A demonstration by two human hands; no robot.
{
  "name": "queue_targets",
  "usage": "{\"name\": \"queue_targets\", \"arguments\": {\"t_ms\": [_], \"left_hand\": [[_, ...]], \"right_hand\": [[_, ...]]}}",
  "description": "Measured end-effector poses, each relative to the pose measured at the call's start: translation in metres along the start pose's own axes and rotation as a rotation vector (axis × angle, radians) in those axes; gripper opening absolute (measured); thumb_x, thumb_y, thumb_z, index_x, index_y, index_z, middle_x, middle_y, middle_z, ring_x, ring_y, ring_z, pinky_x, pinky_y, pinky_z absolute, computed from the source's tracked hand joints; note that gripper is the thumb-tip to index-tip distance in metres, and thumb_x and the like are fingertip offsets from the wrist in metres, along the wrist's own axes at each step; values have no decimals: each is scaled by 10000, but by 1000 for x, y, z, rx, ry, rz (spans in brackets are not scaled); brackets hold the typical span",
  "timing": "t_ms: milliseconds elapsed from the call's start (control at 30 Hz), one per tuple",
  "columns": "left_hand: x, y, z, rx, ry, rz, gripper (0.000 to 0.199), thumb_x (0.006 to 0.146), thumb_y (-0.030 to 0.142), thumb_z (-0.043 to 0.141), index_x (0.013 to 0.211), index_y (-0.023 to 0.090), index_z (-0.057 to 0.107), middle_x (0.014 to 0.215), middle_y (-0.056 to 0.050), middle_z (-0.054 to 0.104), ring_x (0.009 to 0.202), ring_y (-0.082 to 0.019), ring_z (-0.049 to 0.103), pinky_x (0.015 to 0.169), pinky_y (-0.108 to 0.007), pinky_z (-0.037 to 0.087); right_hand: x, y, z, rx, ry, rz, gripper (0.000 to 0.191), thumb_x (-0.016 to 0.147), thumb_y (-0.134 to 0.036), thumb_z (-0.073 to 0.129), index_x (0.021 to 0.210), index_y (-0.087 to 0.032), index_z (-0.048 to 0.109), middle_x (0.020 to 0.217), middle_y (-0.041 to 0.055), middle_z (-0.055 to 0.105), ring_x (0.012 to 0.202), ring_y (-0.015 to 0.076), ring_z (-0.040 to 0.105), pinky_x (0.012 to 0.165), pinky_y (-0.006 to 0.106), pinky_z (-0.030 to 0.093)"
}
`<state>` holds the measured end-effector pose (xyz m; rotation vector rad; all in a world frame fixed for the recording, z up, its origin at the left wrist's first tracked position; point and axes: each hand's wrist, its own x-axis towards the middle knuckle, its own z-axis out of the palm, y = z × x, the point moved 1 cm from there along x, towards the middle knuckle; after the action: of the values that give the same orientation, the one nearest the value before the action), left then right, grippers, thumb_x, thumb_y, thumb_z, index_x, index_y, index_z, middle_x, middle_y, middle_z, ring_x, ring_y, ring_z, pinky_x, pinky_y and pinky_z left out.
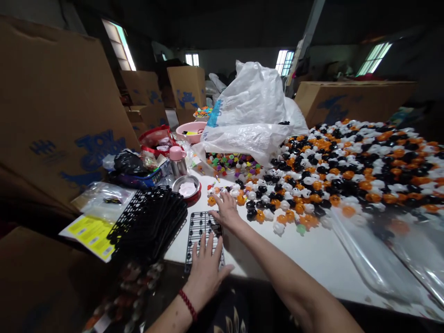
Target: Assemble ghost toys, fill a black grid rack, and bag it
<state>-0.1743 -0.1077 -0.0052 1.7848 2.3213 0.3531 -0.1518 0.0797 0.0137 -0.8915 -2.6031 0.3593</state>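
Observation:
My left hand lies with fingers spread over the near part of a black plastic grid tray that has rows of round studs. A dark red bead bracelet is on its wrist. At the tray's far right corner, my right hand stretches its fingers apart, palm down. Close to those fingertips are an orange pumpkin piece and other small orange, white and black figures. I see nothing held in either hand, though the palms are hidden.
Black grid trays are stacked left, over yellow printed sheets. A metal bowl and pink-lidded flask stand behind. A large figure pile covers the right, with clear plastic bags in front. A white sack rises behind.

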Motion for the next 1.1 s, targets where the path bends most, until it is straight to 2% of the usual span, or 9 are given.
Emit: {"name": "queue_targets", "arguments": {"t_ms": [200,333,433,533,667,800,900,1033,1100], "left_hand": [[3,-41,8,82,-38,23,565,917,408,449,1468,302,387,1567,-56,261,1449,-360,229,1126,-642,217],[-4,-65,10,155,20,121,520,941,325,406,1461,346,386,1555,-26,301,1434,-337,284,1121,-629,245],[-4,-65,12,237,122,129,501,909,214,431,1399,297,492,1513,-62,396,1398,-365,344,1096,-651,261],[6,-42,13,251,247,150,438,871,191,486,1294,186,598,1492,-140,422,1412,-383,306,1114,-627,257],[31,18,23,74,326,252,512,895,204,475,1400,115,466,1565,-176,270,1471,-328,162,1139,-516,320],[53,77,50,-167,141,311,653,840,185,509,1464,75,349,1585,-214,172,1472,-357,117,1128,-540,334],[64,99,66,-357,13,311,685,791,201,562,1439,60,388,1576,-234,184,1465,-381,130,1151,-573,269],[80,109,62,-837,18,167,550,858,339,544,1359,120,484,1495,-209,381,1368,-322,400,1108,-497,370],[88,114,56,-1135,-11,-8,525,884,447,518,1321,155,509,1348,-193,540,1148,-269,600,969,-435,495]], "right_hand": [[71,7,32,-96,-82,-102,789,769,-606,679,1405,-197,451,1504,187,331,1420,426,135,1089,647,42],[63,36,31,-187,-44,-62,423,919,-351,535,1327,-239,515,1306,134,531,1277,325,393,1083,635,97],[41,72,19,-232,-38,-82,387,918,-203,472,1297,-238,539,1220,123,576,1190,280,462,1109,579,116],[17,111,8,-310,-55,-145,522,875,-139,488,1388,-232,464,1319,145,533,1267,293,412,1133,543,118],[-4,150,-3,-311,-82,-143,635,831,-86,509,1447,-206,413,1470,153,423,1372,309,325,1149,516,167],[-2,160,-26,-102,55,-49,580,851,-117,485,1427,-163,441,1472,147,430,1396,292,305,1143,491,257],[-4,157,-61,171,271,86,460,910,-208,435,1360,-132,502,1355,160,541,1291,258,458,1092,428,366],[-43,146,-105,545,426,409,437,980,-473,332,1192,-189,587,949,72,681,834,212,655,779,358,549],[-73,132,-109,594,428,508,486,964,-568,328,1138,-207,604,923,61,676,808,219,653,745,366,554]]}}
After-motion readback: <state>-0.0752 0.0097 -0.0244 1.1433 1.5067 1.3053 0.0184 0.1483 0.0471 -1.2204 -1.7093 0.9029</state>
